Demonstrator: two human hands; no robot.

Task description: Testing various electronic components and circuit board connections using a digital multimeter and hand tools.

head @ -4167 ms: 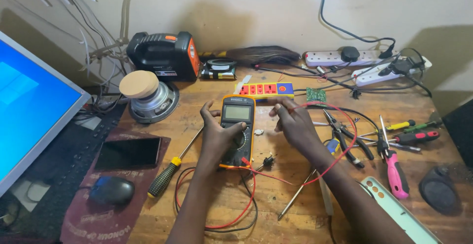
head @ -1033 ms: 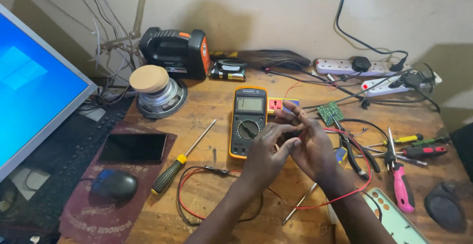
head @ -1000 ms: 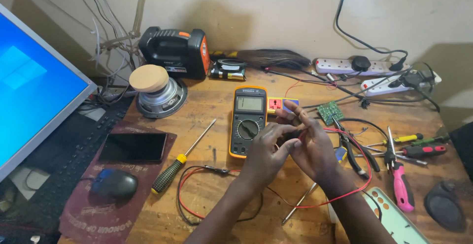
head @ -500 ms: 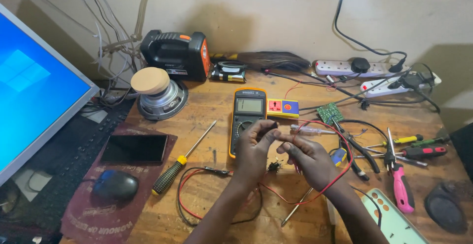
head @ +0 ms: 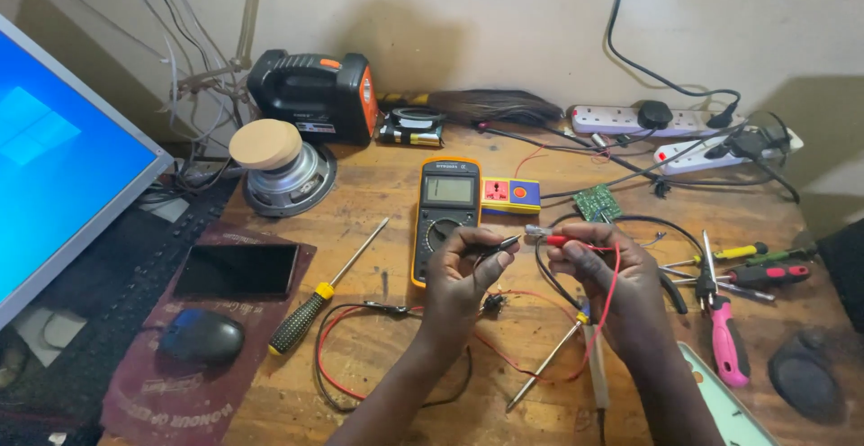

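Since a second ago the hands have drawn apart — left hand (head: pixel 461 270) pinching the black probe (head: pixel 498 248), right hand (head: pixel 605 270) gripping the red probe (head: pixel 551 240) — their tips nearly meeting beside the multimeter (head: pixel 445 212).

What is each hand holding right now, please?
Left hand: closed, pinching the thin black test probe at its fingertips.
Right hand: closed, holding the thin red test probe, its metal tip pointing at the black one.

I see a lit monitor (head: pixel 54 158), a dark phone (head: pixel 236 270), a mouse (head: pixel 202 335), pink-handled pliers (head: pixel 727 347) and two power strips (head: pixel 630 120) on the wooden surface (head: pixel 378 203).
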